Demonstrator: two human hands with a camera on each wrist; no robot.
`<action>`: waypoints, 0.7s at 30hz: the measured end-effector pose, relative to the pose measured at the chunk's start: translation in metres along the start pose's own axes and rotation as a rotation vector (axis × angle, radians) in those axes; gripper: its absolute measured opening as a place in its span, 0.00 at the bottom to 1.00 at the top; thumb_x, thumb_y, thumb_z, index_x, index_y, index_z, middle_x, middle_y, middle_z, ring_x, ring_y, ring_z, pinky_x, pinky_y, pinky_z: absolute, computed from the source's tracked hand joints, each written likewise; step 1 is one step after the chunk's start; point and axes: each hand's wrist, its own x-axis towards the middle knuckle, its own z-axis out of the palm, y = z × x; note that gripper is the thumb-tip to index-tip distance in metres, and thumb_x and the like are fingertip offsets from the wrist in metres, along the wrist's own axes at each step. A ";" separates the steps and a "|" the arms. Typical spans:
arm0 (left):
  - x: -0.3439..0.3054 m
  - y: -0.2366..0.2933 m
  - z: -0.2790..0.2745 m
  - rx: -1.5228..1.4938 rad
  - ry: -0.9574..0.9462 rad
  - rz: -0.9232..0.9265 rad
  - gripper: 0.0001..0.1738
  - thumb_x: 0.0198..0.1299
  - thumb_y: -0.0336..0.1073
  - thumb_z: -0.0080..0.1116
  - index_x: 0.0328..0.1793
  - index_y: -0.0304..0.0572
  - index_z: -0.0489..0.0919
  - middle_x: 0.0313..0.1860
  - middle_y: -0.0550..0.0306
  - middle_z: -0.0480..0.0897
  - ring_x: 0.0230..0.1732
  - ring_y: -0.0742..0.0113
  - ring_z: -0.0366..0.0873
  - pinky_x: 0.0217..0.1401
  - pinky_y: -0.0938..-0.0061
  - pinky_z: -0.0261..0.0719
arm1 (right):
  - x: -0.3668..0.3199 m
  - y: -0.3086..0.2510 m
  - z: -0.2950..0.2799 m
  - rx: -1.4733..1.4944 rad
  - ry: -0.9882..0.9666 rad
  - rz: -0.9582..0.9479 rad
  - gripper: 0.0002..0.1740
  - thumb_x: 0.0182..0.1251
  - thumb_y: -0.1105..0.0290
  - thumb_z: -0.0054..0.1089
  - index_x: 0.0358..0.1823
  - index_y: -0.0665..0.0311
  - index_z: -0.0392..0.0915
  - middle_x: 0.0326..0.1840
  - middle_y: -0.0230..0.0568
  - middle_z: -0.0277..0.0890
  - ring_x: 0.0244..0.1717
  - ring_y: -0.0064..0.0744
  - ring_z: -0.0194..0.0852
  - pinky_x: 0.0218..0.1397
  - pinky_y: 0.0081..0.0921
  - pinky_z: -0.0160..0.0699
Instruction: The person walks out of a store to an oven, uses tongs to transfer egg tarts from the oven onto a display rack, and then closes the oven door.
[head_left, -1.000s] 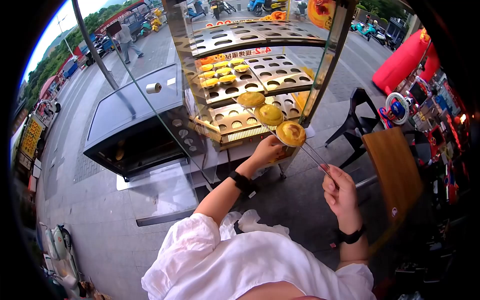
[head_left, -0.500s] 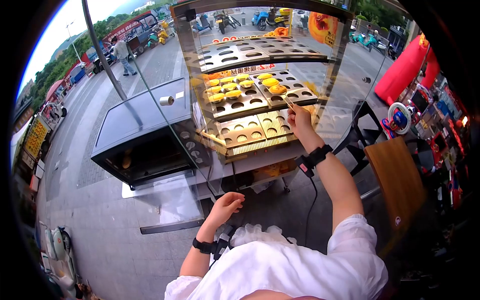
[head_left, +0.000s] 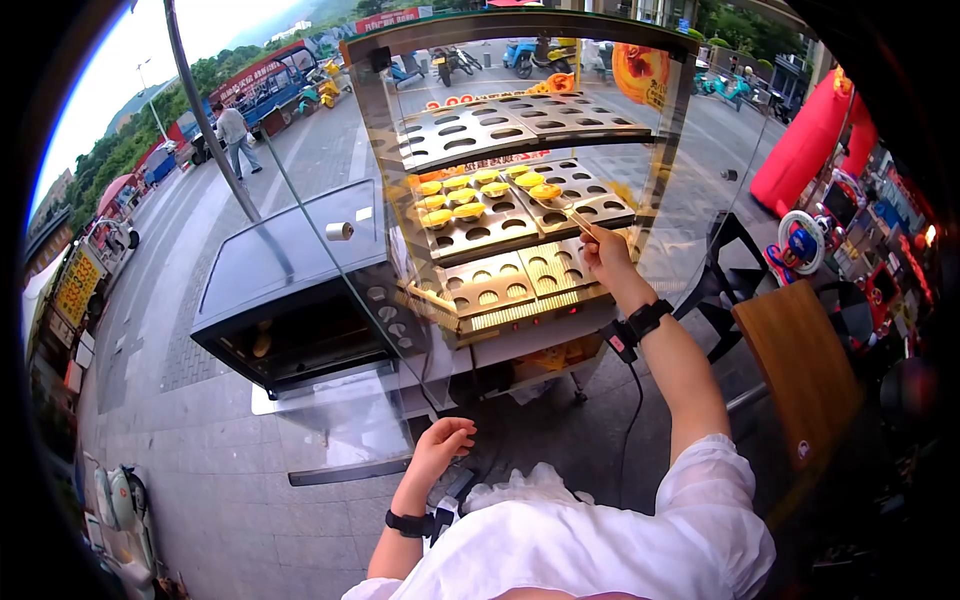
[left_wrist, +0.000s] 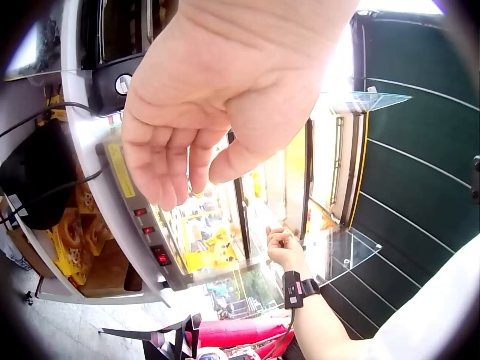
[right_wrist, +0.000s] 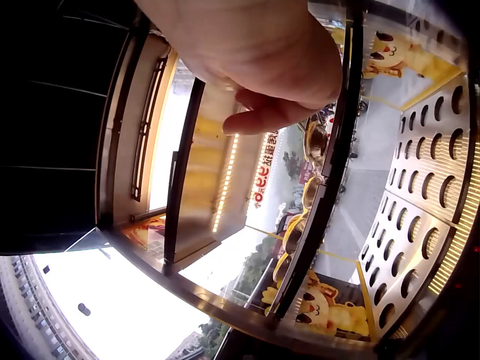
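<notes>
My right hand (head_left: 607,256) reaches into the lit glass display case (head_left: 470,330) and grips a long, thin two-pronged metal fork (head_left: 576,218). The fork points toward egg tarts (head_left: 545,191) standing in a row on the right-hand middle tray (head_left: 585,184). More tarts (head_left: 467,212) fill holes of the left-hand middle tray. In the right wrist view, the hand (right_wrist: 251,67) hides the fork, and tarts in foil cups (right_wrist: 294,234) line the shelf edge. My left hand (head_left: 443,445) hangs before the case, fingers loosely curled and holding nothing, as its wrist view shows.
A dark oven (head_left: 300,290) with its glass door (head_left: 350,435) lowered stands left of the case. Perforated trays (head_left: 465,135) form the upper shelf. To the right are a black chair (head_left: 725,270) and a wooden tabletop (head_left: 800,365). A person (head_left: 236,135) walks behind.
My left hand left the fork and dropped toward my body. The right hand carried the fork with three tarts from in front of the case to the middle tray; lately the tarts shifted slightly deeper.
</notes>
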 end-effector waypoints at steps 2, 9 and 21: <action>0.002 0.002 0.003 0.026 -0.008 -0.004 0.12 0.66 0.34 0.49 0.53 0.39 0.75 0.46 0.59 0.80 0.42 0.72 0.79 0.44 0.77 0.77 | -0.009 -0.004 -0.009 0.013 -0.007 0.024 0.08 0.69 0.69 0.48 0.38 0.65 0.74 0.24 0.30 0.72 0.16 0.12 0.61 0.17 0.11 0.64; 0.011 0.013 0.016 0.043 -0.079 0.009 0.13 0.66 0.34 0.49 0.54 0.39 0.75 0.46 0.58 0.80 0.43 0.72 0.78 0.45 0.77 0.76 | -0.011 -0.029 -0.011 -0.072 -0.016 0.025 0.07 0.66 0.70 0.49 0.32 0.63 0.75 0.24 0.30 0.73 0.17 0.12 0.62 0.21 0.14 0.69; 0.009 0.007 0.012 0.041 -0.081 0.005 0.13 0.67 0.34 0.48 0.53 0.38 0.74 0.47 0.57 0.80 0.43 0.71 0.78 0.46 0.76 0.78 | -0.049 -0.053 -0.028 -0.094 -0.111 0.004 0.09 0.69 0.70 0.46 0.39 0.67 0.73 0.25 0.31 0.72 0.18 0.11 0.60 0.20 0.09 0.64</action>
